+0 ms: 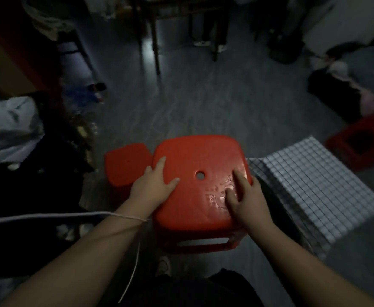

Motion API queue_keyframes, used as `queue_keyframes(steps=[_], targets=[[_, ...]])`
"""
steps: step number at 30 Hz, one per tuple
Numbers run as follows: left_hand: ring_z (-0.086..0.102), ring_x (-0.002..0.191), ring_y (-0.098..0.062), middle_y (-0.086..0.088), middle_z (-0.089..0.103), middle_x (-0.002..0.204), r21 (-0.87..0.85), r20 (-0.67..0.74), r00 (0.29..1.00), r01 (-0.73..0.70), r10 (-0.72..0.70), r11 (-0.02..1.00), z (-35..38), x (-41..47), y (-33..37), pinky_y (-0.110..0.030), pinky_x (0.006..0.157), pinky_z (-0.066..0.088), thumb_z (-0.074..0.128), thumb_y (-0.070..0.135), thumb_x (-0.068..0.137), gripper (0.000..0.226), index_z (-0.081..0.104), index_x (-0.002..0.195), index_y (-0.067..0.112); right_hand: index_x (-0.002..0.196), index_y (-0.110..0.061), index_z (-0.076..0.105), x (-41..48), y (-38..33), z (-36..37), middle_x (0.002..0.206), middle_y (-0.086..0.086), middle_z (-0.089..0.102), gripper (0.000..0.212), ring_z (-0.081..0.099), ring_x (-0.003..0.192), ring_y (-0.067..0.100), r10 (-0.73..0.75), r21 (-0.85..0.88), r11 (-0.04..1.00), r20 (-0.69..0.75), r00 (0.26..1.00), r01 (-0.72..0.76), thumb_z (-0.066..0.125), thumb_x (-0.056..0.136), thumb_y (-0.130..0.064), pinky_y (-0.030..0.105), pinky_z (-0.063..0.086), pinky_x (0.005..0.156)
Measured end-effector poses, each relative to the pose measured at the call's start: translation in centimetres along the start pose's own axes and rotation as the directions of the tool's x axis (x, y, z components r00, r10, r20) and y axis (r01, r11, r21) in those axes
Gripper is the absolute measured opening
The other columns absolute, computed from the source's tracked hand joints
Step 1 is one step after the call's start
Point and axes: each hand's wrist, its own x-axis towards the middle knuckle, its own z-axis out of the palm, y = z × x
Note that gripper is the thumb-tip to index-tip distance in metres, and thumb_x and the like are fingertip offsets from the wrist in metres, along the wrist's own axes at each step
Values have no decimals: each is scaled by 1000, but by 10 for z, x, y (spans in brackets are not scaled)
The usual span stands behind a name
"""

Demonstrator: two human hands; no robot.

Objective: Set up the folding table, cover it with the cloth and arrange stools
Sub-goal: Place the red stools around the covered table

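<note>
A red plastic stool with a round hole in its seat is in the middle of the view, close below me. My left hand grips its left edge, with thumb and forefinger lying on the seat. My right hand grips the right edge the same way, the outer fingers curling over the side. A second red stool stands on the floor just left of it. The table under a grey checked cloth is at the right, touching or nearly touching the held stool. A third red stool stands behind the table.
The room is dim. A white cord runs across my left forearm. Dark bags and pale cloth pile up at the left. Chair and table legs stand at the back. Bare grey floor lies ahead of the stools.
</note>
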Motion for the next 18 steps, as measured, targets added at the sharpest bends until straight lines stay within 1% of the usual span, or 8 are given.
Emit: queue_keyframes(steps=[2,4,8,10,13,15,18], targets=[[55,122,-38,-16,43,144,17,47,994,-98,97,995,0,14,13,-43,100,47,52,68,87,85,12,156,38,152,-37,35,-12,5,-3,151,10,32,63,46,129,24,80,16,997,-68,994,-79,60,94,-39,33,39,102],[55,124,-36,-15,41,146,21,109,976,-191,187,981,5,24,30,-43,101,47,54,68,86,88,10,156,39,152,-37,35,-25,15,-9,150,9,32,63,46,129,23,157,34,988,-134,978,-154,60,94,-38,30,38,102],[52,128,-37,-15,34,151,32,252,914,-337,319,941,28,33,80,-43,105,45,59,72,80,99,4,156,40,152,-37,36,-53,44,-25,148,8,34,64,46,127,21,293,111,955,-261,920,-274,61,93,-35,25,34,101],[50,130,-36,-15,31,153,49,315,874,-404,370,913,42,34,111,-42,106,44,62,72,78,104,2,156,40,151,-35,39,-66,63,-33,145,9,36,64,47,127,21,357,142,934,-325,876,-328,63,92,-33,23,33,101],[51,129,-36,-14,34,151,64,380,808,-508,449,859,67,33,159,-44,105,44,64,72,75,106,3,155,39,150,-33,41,-87,92,-45,145,7,36,63,45,125,19,459,208,888,-398,794,-409,64,92,-32,22,31,102],[52,128,-36,-14,35,150,84,415,765,-572,493,816,84,31,192,-46,105,45,65,73,74,106,5,155,39,151,-34,38,-99,112,-51,148,7,33,64,44,126,18,517,251,856,-423,744,-452,63,93,-33,21,29,104],[55,123,-36,-13,37,148,86,464,700,-645,543,759,108,26,236,-46,102,47,67,71,72,105,9,153,40,153,-33,35,-111,144,-55,153,8,28,66,43,133,22,597,315,802,-441,670,-508,63,93,-33,25,30,108]])
